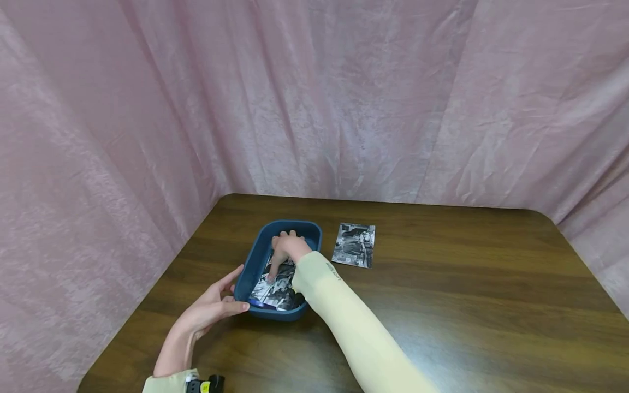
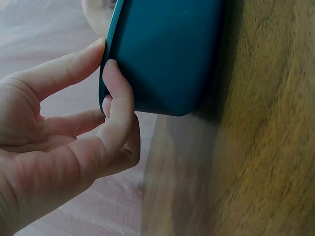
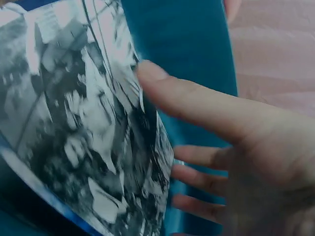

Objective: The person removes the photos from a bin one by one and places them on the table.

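A blue plastic tray [image 1: 290, 225] stands on the brown wooden table [image 1: 467, 284], left of centre. Black-and-white photos [image 1: 272, 292] lie stacked inside it. My right hand [image 1: 285, 248] reaches into the tray; in the right wrist view its thumb [image 3: 162, 83] lies on the edge of the top photo [image 3: 74, 123] and its fingers [image 3: 197, 157] curl under that edge, next to the tray wall [image 3: 182, 44]. My left hand [image 1: 223, 297] brackets the tray's near left corner. Its index fingertip [image 2: 96, 46] touches the rim and its thumb [image 2: 115, 83] presses the outer wall [image 2: 167, 54].
One loose black-and-white photo [image 1: 354, 245] lies flat on the table just right of the tray. A pink curtain [image 1: 314, 98] hangs round the back and both sides of the table. Bare wood [image 2: 266, 123] stretches to the right and towards me.
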